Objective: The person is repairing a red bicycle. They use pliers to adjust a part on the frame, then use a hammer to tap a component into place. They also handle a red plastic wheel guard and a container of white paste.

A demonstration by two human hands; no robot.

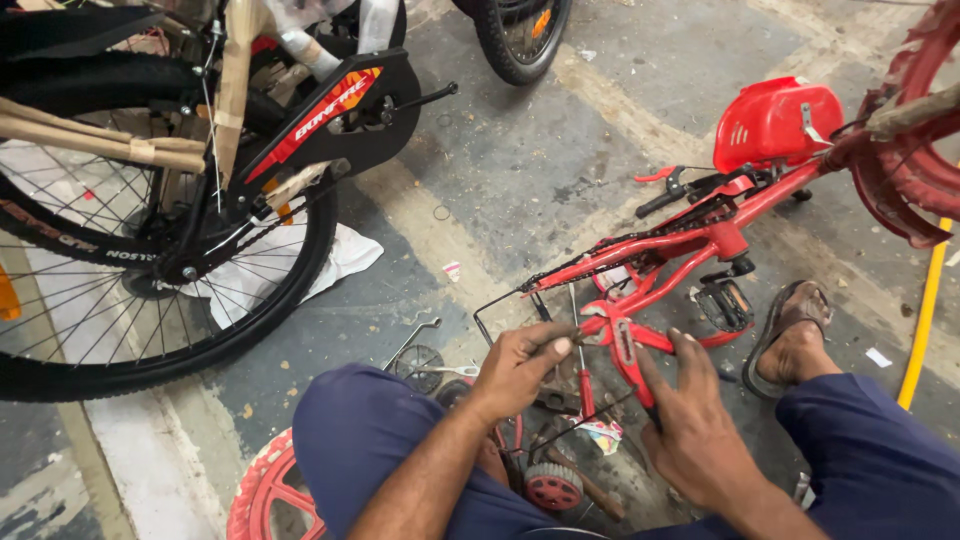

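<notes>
The left hand [520, 365] is curled shut around a thin dark metal rod [548, 340], forearm rising from the lower frame edge over the left knee. The right hand [695, 420] is closed on a red-handled plier tool [628, 362], fingers wrapped along its handle, thumb pointing up toward the frame. Both hands meet at the rear fork end of a small red metal bicycle frame [700, 232], which lies tilted on the grey concrete floor [520, 160] and runs up toward the right edge, where a red plastic chain guard [778, 120] sits. A sandalled foot [795, 335] rests just right of the frame's black pedal [722, 305]. A red-spoked small wheel [265, 495] lies at the lower left, beside the left knee. A large black spoked bicycle wheel [130, 290] occupies the left edge. Open floor remains at the top centre.
</notes>
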